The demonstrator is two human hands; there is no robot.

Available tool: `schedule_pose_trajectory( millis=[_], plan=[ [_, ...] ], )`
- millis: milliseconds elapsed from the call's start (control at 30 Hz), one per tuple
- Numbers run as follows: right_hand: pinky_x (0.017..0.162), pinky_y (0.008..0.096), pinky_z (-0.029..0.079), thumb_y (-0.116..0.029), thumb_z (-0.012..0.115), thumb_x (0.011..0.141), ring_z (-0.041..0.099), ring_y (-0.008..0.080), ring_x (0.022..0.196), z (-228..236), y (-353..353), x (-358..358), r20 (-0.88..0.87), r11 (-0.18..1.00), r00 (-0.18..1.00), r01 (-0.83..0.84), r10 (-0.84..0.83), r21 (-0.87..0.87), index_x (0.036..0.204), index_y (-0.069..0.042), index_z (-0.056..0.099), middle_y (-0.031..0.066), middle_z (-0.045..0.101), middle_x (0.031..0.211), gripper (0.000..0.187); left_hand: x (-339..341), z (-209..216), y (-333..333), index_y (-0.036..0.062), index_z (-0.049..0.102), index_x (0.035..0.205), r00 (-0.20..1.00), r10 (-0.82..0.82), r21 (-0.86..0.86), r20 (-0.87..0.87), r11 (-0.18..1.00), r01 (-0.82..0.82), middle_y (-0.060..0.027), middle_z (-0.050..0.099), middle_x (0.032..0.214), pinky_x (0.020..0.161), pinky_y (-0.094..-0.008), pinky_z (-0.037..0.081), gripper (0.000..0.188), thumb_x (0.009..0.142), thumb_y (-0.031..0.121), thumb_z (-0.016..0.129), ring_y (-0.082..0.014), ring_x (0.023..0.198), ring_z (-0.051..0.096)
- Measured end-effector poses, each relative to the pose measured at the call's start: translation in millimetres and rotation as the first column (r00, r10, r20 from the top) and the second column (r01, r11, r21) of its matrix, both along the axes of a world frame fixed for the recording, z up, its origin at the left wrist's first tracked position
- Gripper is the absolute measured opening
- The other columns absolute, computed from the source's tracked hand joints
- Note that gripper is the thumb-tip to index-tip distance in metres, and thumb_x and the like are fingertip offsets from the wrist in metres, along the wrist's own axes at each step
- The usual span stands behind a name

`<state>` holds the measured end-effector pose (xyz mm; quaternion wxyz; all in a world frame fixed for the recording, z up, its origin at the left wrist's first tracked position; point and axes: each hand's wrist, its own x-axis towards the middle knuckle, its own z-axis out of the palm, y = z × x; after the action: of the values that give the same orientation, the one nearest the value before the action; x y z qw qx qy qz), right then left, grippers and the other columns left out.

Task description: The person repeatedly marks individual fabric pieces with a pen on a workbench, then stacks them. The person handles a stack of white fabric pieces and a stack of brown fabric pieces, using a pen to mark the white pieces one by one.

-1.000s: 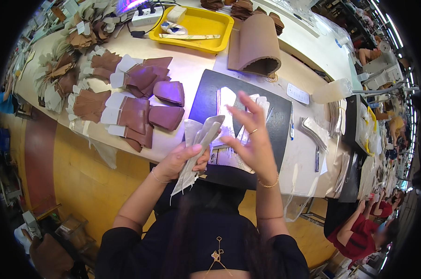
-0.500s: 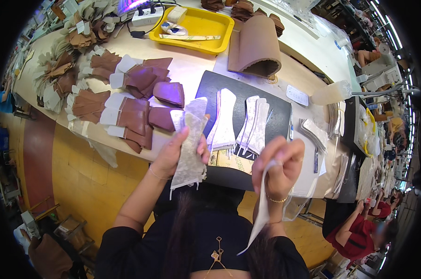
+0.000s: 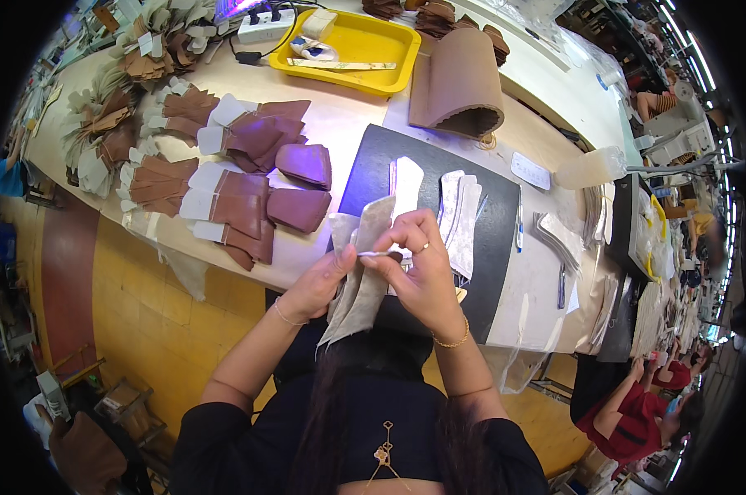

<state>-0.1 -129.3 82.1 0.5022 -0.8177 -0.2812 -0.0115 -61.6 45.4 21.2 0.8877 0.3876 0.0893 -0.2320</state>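
My left hand (image 3: 313,287) is closed round a small bundle of grey-white, waisted cut pieces (image 3: 361,301), held upright just in front of the table edge. At the bundle's middle, my right hand (image 3: 422,268) pinches a thin white strip (image 3: 368,254) between thumb and forefinger; the strip's other part is hidden. Behind my hands, a black mat (image 3: 495,223) bears more such pieces: one white stack (image 3: 407,186), partly covered by my right hand, and a second stack (image 3: 462,216) to its right.
Brown leather pieces (image 3: 241,206) lie in bundles at the left, beside two purple-lit stacks (image 3: 298,209). Farther back are a yellow tray (image 3: 352,78) and a curved brown block (image 3: 455,78). A pen (image 3: 520,221), a white bottle (image 3: 589,167) and curved grey pieces (image 3: 557,238) are at the right.
My right hand has moved left and up from the table's front edge to the bundle, bringing the white strip, which hung down before. The bundle has shifted right and turned, its pieces fanned apart.
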Motion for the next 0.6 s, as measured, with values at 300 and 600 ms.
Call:
schedule_pose_trajectory(
  millis=[300, 600],
  plan=[
    [0.04, 0.0282, 0.051, -0.022, 0.075, 0.094, 0.061, 0.0203, 0.05, 37, -30, -21, -0.272, 0.595, 0.884, -0.009, 0.38, 0.803, 0.092, -0.004, 0.05, 0.0111, 0.059, 0.078, 0.031, 21, -2, 11, 0.005, 0.027, 0.158, 0.993, 0.115, -0.146, -0.004, 0.983, -0.114, -0.0083, 0.058, 0.087, 0.066, -0.0284, 0.049, 0.061, 0.11, 0.042, 0.036, -0.0154, 0.07, 0.057],
    [0.093, 0.0348, 0.049, -0.018, 0.071, 0.093, 0.062, 0.0244, 0.104, -3, -6, 85, -0.104, 0.977, 0.977, 0.17, -0.184, -0.129, 0.12, -0.003, 0.065, 0.0127, 0.065, 0.115, 0.031, 14, 0, 30, 0.005, 0.031, 0.156, 0.993, 0.055, -0.144, 0.102, 0.989, -0.04, -0.0095, 0.061, 0.093, 0.061, -0.0265, 0.048, 0.064, 0.109, 0.048, 0.033, -0.0153, 0.069, 0.059]
  ],
)
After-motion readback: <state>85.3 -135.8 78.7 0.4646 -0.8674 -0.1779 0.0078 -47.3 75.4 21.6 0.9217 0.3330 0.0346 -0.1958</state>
